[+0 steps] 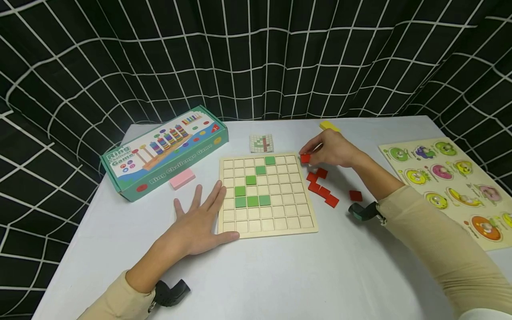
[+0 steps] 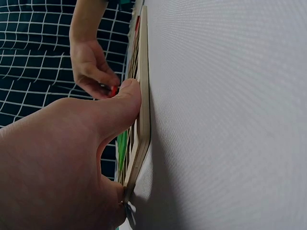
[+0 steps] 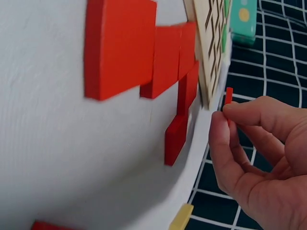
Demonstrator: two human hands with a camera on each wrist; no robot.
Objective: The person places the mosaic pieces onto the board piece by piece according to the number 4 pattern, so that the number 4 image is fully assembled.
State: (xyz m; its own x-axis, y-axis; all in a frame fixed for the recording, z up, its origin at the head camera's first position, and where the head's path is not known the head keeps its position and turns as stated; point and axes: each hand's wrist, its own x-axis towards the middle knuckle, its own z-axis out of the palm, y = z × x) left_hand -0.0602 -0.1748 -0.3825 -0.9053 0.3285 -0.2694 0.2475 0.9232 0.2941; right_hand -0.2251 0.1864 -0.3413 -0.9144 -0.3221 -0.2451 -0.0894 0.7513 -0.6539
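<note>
The right hand (image 1: 333,147) pinches a red tile (image 1: 305,158) at its fingertips, likely light, stiff, best held by opposite edges; left of that grip, the left hand (image 1: 197,229), fingers spread, touches the board (image 1: 280,223)

The grid board (image 1: 277,199) looks smooth, matt wood — the red tiles (image 3: 127,48), smooth and painted; matt, woven cloth (image 2: 230,120) covers the tabletop (image 1: 272,275); the game box (image 1: 166,153) looks like printed cardboard.

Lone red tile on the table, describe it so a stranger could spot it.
Find the gridded wooden board, then the cluster of red tiles to its right. Farther right lies the lone red tile, set apart from the cluster by bare white tabletop.
</note>
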